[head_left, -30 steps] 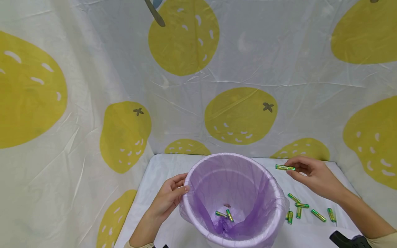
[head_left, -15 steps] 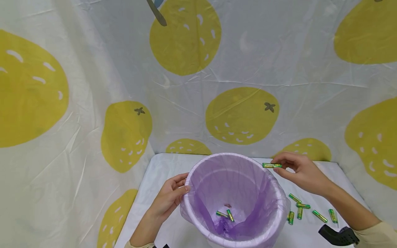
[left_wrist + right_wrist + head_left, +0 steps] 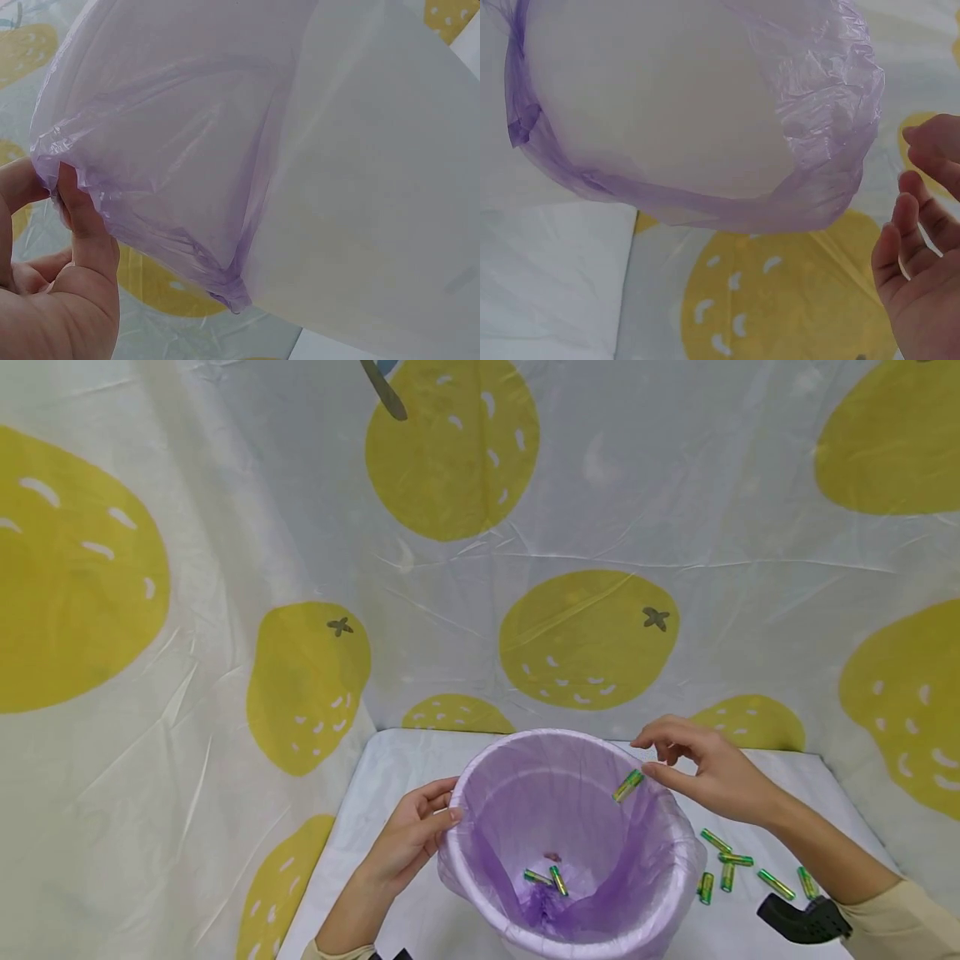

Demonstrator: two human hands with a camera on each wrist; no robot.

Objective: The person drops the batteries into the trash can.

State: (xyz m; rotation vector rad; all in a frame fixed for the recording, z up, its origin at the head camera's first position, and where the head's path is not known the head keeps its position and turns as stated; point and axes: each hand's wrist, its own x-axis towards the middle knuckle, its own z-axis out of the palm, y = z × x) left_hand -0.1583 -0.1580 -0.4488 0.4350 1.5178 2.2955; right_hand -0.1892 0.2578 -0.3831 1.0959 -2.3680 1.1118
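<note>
A white bin [image 3: 468,881] lined with a thin purple bag [image 3: 172,150] stands tilted toward me in the head view. My left hand [image 3: 408,835] grips its rim at the left, thumb over the edge and fingers outside. At the right rim, my right hand [image 3: 708,768] has its thumb and fingers spread apart. A green and gold battery [image 3: 628,785] is just off the right thumb tip, in the air inside the bin mouth. Two more batteries [image 3: 558,881] lie at the bottom of the bin. In the right wrist view the fingers [image 3: 907,225] hold nothing.
Several loose batteries [image 3: 727,875] lie on the white-covered table [image 3: 795,785] right of the bin, below my right forearm. A curtain [image 3: 442,635] with yellow fruit prints hangs behind and at the sides. A black strap piece [image 3: 802,920] sits at the right wrist.
My right hand has moved left with a battery to the bin's right rim and let go of it; the battery now drops, tilted, inside the mouth. My left hand keeps its hold.
</note>
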